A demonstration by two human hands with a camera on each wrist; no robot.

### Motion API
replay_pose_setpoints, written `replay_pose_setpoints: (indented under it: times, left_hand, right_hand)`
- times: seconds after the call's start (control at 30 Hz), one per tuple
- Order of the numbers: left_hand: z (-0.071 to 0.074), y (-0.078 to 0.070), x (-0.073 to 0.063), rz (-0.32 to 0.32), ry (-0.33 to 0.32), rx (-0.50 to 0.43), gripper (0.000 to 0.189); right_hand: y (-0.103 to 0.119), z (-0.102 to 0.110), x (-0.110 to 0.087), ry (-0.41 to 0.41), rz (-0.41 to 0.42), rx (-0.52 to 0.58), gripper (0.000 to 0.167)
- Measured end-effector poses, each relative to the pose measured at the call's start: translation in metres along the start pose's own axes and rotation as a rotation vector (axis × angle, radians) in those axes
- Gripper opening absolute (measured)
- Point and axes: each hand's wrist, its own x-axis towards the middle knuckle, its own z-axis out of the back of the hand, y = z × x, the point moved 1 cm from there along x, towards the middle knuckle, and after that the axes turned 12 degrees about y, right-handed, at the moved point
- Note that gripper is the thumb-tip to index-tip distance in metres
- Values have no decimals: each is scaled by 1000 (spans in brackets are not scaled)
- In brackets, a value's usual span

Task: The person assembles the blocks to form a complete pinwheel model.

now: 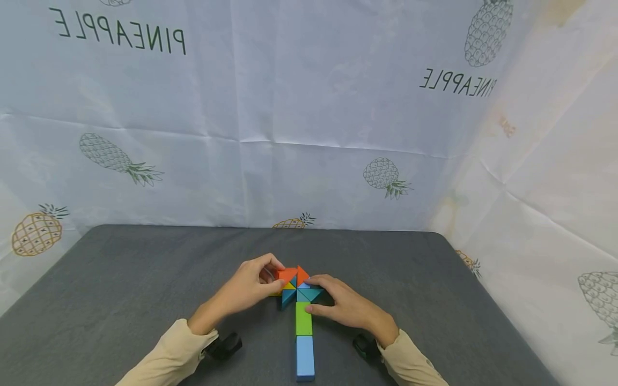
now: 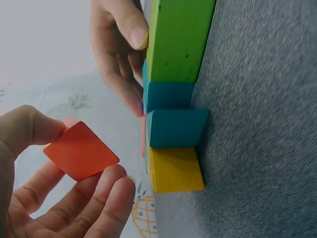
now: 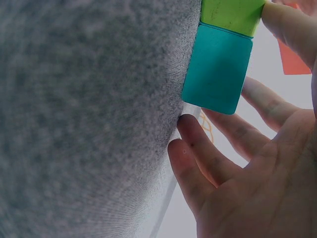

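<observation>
In the head view my left hand [image 1: 246,288] pinches an orange-red triangular block [image 2: 81,151] between thumb and fingers, raised above the other blocks. A pinwheel of triangular blocks lies at the table's middle: an orange triangle [image 1: 301,275] at the top, teal triangles [image 1: 288,296] and a yellow triangle [image 2: 177,170]. Below it runs a stem made of a green block [image 1: 303,320] and a light blue block [image 1: 305,356]. My right hand [image 1: 350,305] rests along the pinwheel's right side, thumb at the green block's edge, fingers loosely spread beside a teal triangle [image 3: 217,69].
A dark grey cloth covers the table [image 1: 145,284]. White curtains [image 1: 309,107] printed with pineapples hang behind and at the right. A black wrist strap device [image 1: 224,347] sits at the left cuff, another [image 1: 367,347] at the right.
</observation>
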Motion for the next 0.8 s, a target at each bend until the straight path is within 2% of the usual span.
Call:
replay_pose_setpoints:
  times: [0.13,0.3,0.43,0.8]
  left_hand:
    - [-3,-3,-6,5,12,-14,20]
    - [-7,-6,-14,49,27,-34,19]
    - [-10,-7,-19,61,48,-66,22]
    - [-16,-8,-24,91,90,-138,24]
  right_hand:
    - [0,0,0,-3,4,-6,64]
    - [0,0,0,-4,3,-4,65]
    - [0,0,0,-5,3,-5,64]
    - [0,0,-1,-7,0,-6,65]
